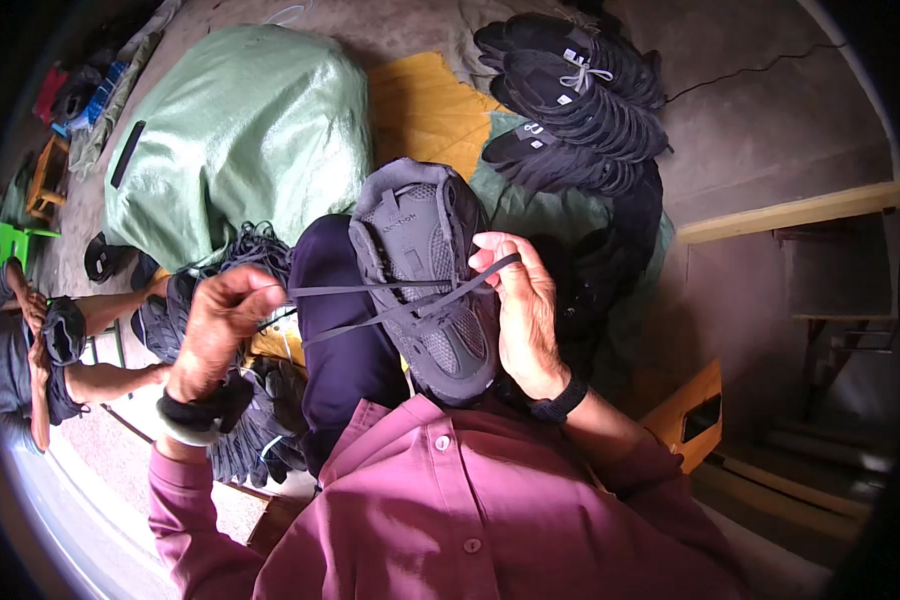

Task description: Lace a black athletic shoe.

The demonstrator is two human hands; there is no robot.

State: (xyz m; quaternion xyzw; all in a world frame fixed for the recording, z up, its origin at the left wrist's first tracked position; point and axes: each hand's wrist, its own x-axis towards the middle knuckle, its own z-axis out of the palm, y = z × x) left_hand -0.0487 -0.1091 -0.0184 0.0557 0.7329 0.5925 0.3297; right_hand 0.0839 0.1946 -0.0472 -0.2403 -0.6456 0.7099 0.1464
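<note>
A gray shoe rests at frame center against a dark-trousered leg, apparently for support; the left hand, grip pinched on a dark lace, holds it leftward while the right hand pinches another stretch, seemingly keeping tension.

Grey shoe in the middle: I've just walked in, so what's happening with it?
A person in a purple shirt is handling the grey shoe, its toe toward them. The left hand and the right hand hold a lace stretched across it; no bow shows there. A stack of dark shoes lies beyond, rightward.
</note>
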